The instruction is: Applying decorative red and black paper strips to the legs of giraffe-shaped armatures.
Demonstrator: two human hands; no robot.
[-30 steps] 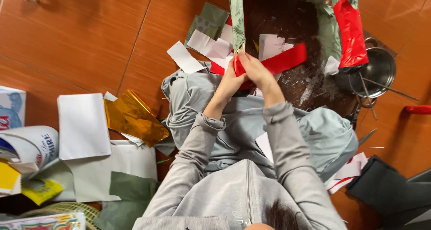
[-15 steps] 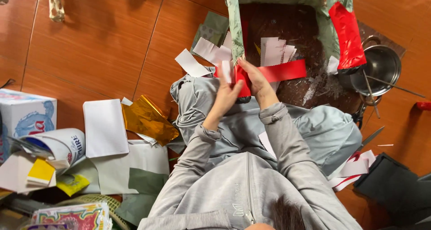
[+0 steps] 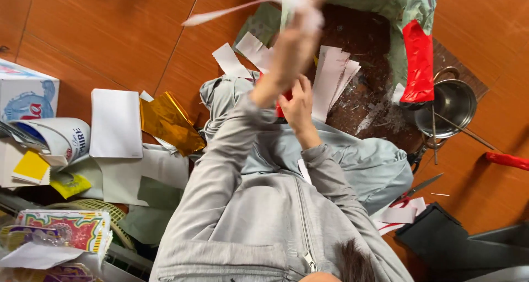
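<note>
My left hand (image 3: 297, 37) is raised toward the camera, blurred, pinching a long thin white paper strip (image 3: 231, 9) that trails off to the left. My right hand (image 3: 297, 106) stays low over my lap and grips a piece of red paper (image 3: 282, 107), mostly hidden behind my left forearm. Just beyond my hands, several cut white paper pieces (image 3: 333, 72) lie on a dark mat (image 3: 374, 45) on the floor. I wear a grey hooded top, and a pale grey cloth covers my legs.
A red foil roll (image 3: 417, 61) leans by a metal pot (image 3: 452, 100) at right. Scissors (image 3: 421, 187) lie near my right knee. Gold foil (image 3: 168, 122), a white sheet (image 3: 115, 122), a cardboard box (image 3: 25, 92) and paper clutter sit at left.
My left hand has lifted away from the red paper toward the camera, pulling a white strip up with it. The right hand stays low on the red paper.
</note>
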